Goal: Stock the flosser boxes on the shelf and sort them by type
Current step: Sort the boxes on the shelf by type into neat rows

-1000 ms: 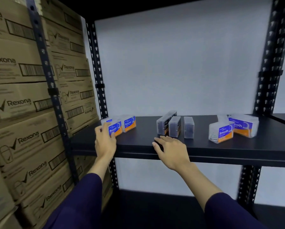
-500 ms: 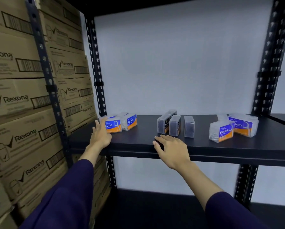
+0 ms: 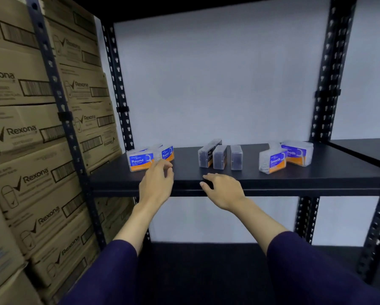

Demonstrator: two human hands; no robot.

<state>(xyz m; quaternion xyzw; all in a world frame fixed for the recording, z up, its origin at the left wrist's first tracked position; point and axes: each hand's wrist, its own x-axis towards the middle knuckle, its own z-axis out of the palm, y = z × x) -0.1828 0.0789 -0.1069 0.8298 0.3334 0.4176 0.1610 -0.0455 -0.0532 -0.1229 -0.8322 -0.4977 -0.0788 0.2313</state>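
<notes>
On the black shelf [image 3: 317,181] stand three groups of flosser boxes. At the left are two "Round" boxes [image 3: 140,160], blue and orange. In the middle stand several dark grey boxes [image 3: 220,157], upright. At the right are two "Smooth" boxes [image 3: 272,161]. My left hand [image 3: 157,183] hovers just in front of the Round boxes, fingers loosely curled, holding nothing. My right hand [image 3: 224,190] rests on the shelf's front edge below the grey boxes, fingers relaxed and empty.
Stacked brown Rexona cartons [image 3: 30,139] fill the rack to the left. Black perforated uprights [image 3: 118,84] frame the shelf at both sides. A white wall stands behind. Another shelf [image 3: 365,148] continues at the far right.
My left hand has let go of the front Round box and drawn back to the right, toward the shelf's edge. My right hand has stayed at the front edge.
</notes>
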